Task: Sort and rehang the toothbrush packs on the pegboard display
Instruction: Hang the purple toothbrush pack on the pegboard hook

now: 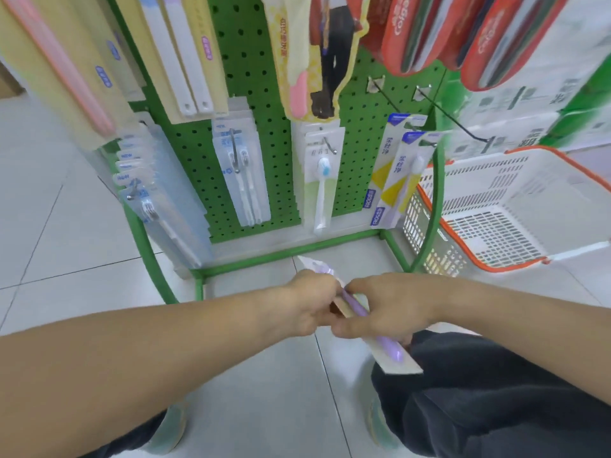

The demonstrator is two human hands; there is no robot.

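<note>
Toothbrush pack (380,332), the purple one, sits low in front of the green pegboard (258,94), pinched between both hands: my left hand (310,302) curls round its upper half, my right hand (383,309) grips the middle. I hold it two-handed to turn it and find its hang hole; the bare hook (456,123) by the basket (515,206) looks likely.

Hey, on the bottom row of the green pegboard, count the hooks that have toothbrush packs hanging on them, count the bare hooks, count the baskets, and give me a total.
Hooks with packs: 5
Bare hooks: 2
Baskets: 1
Total: 8
</note>
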